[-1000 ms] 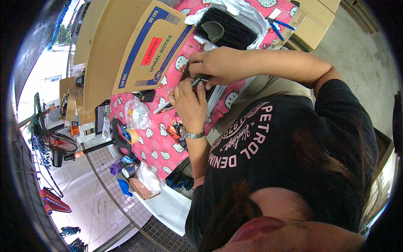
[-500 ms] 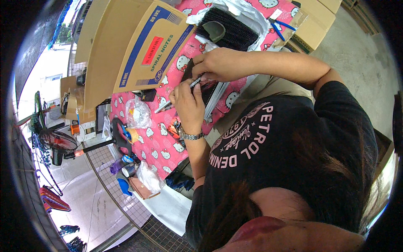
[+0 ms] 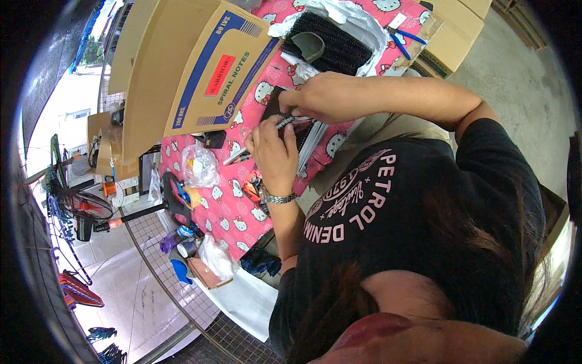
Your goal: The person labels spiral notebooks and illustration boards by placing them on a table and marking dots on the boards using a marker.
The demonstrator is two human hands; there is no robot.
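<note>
My left hand (image 3: 273, 145), with a metal-band watch at the wrist, is closed on a dark ridged binding strip (image 3: 285, 122). A pale end of something thin sticks out past its far-left side. My right hand (image 3: 321, 98) bends over the strip's other end, fingertips pinched close to it; what they hold is mostly hidden. Below the hands lies a dark, glossy-covered notebook (image 3: 274, 104) with white page edges (image 3: 312, 142). Beyond my right hand, a bundle of black spiral coils (image 3: 348, 51) rests in white wrapping (image 3: 381, 36), with a grey-green curved piece (image 3: 308, 46) on top.
Blue-handled pliers (image 3: 400, 41) lie at the table's far right. A large cardboard box (image 3: 200, 67) stands at the far left of the pink patterned tablecloth (image 3: 227, 206). Nearer are a clear plastic bag (image 3: 200, 165), an orange item (image 3: 251, 187) and a fan (image 3: 85, 209).
My right hand has shifted slightly, its fingers bending lower over the strip. My left hand stays nearly in place, its fingers a little adjusted.
</note>
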